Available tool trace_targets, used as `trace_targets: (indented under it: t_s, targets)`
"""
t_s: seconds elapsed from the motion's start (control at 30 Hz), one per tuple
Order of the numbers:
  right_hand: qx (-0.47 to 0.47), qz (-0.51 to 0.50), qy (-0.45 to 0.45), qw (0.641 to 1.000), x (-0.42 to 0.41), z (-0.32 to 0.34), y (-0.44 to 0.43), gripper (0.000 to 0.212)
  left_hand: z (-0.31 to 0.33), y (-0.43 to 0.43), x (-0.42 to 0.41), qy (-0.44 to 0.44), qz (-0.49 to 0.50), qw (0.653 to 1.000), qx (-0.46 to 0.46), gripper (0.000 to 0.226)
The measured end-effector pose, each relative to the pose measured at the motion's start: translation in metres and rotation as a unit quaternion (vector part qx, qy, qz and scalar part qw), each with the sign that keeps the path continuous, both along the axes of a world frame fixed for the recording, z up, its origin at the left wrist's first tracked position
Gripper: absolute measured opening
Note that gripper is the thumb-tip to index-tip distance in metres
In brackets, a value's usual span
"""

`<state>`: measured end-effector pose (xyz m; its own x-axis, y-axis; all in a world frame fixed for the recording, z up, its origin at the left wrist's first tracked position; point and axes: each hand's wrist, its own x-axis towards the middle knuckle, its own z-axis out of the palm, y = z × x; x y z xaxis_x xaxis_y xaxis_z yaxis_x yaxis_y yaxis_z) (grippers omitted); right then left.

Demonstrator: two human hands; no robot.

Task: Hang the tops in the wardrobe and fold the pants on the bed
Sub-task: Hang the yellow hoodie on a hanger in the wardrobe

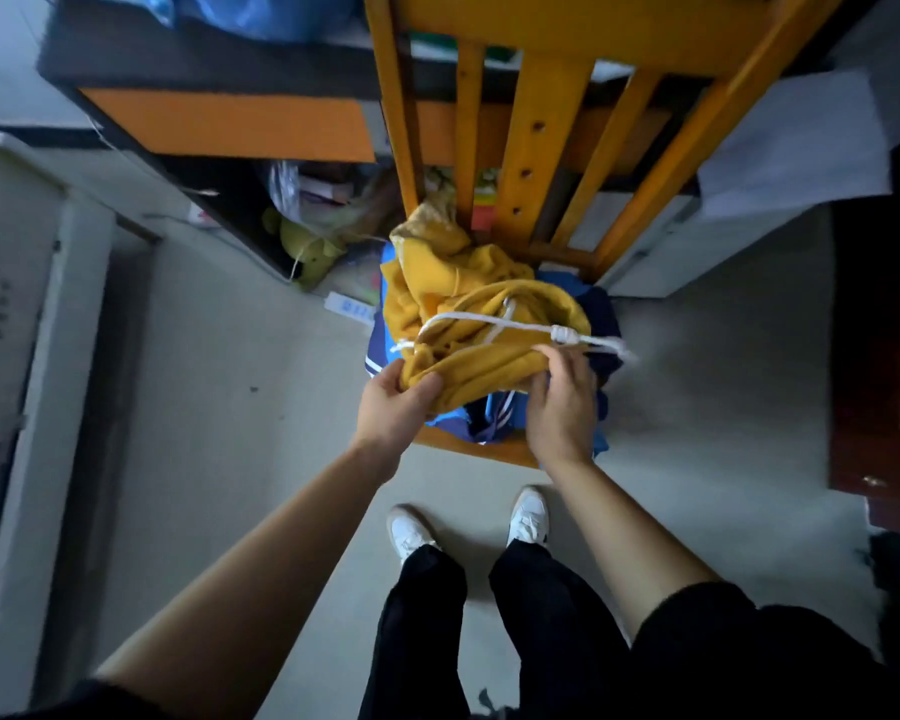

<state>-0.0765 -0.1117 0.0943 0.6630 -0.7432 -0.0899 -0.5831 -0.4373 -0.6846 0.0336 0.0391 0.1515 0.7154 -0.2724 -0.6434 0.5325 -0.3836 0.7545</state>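
A mustard-yellow garment (468, 304) with a white drawstring (494, 322) lies bunched on top of a pile of clothes on a wooden chair (536, 148). Under it show blue and navy clothes (489, 418) with white stripes. My left hand (393, 407) grips the yellow cloth at its near left edge, thumb on top. At the near right edge my right hand (562, 402) pinches the same cloth, close to the knot in the drawstring. The pile hides the chair seat except for its front edge.
A desk with an orange panel (224, 122) stands behind the chair, with bags and a power strip (349, 306) under it. A dark wooden cabinet (884, 356) is at the right, pale furniture at the left. My feet in white shoes stand on grey floor.
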Motion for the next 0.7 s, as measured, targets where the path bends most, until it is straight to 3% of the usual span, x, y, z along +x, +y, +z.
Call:
trace_targets:
  t_s: [0.1,0.23,0.33,0.4,0.43,0.47,0.5,0.53,0.57,0.63,0.7]
  targets:
    - [-0.097,0.045,-0.047,0.993,0.014,0.058,-0.003,0.023,0.063,0.004,0.018,-0.041,0.026,0.998,-0.048,0.015]
    - [-0.123,0.106,-0.134,0.978,0.031,0.148,-0.001,0.026,0.155,0.010,0.061,-0.113,0.076,0.985,-0.103,0.028]
    - [-0.100,0.016,-0.112,0.988,0.032,0.197,0.007,0.038,0.227,0.016,0.080,-0.142,0.069,0.972,-0.176,0.029]
    - [0.048,-0.122,-0.004,0.991,0.038,0.218,0.011,0.057,0.272,0.016,0.079,-0.169,0.040,0.961,-0.214,0.030]
    - [0.210,-0.197,0.033,0.957,0.042,0.230,0.013,0.070,0.290,0.017,0.077,-0.179,0.030,0.955,-0.233,0.031]
    - [0.404,-0.245,0.029,0.881,0.046,0.241,0.014,0.082,0.306,0.017,0.076,-0.186,0.026,0.949,-0.253,0.030]
    - [0.588,-0.248,-0.004,0.770,0.049,0.251,0.016,0.090,0.319,0.019,0.074,-0.189,0.023,0.942,-0.276,0.030]
    - [0.700,-0.210,-0.041,0.682,0.051,0.261,0.019,0.098,0.330,0.022,0.074,-0.190,0.019,0.936,-0.297,0.032]
    - [0.752,-0.148,-0.075,0.638,0.055,0.270,0.023,0.103,0.338,0.025,0.073,-0.185,0.015,0.931,-0.314,0.034]
    - [0.748,-0.078,-0.146,0.643,0.067,0.296,0.032,0.095,0.349,0.035,0.072,-0.177,-0.008,0.928,-0.328,0.034]
    - [0.687,-0.073,-0.207,0.693,0.086,0.322,0.037,0.061,0.354,0.049,0.069,-0.173,-0.032,0.934,-0.311,0.036]
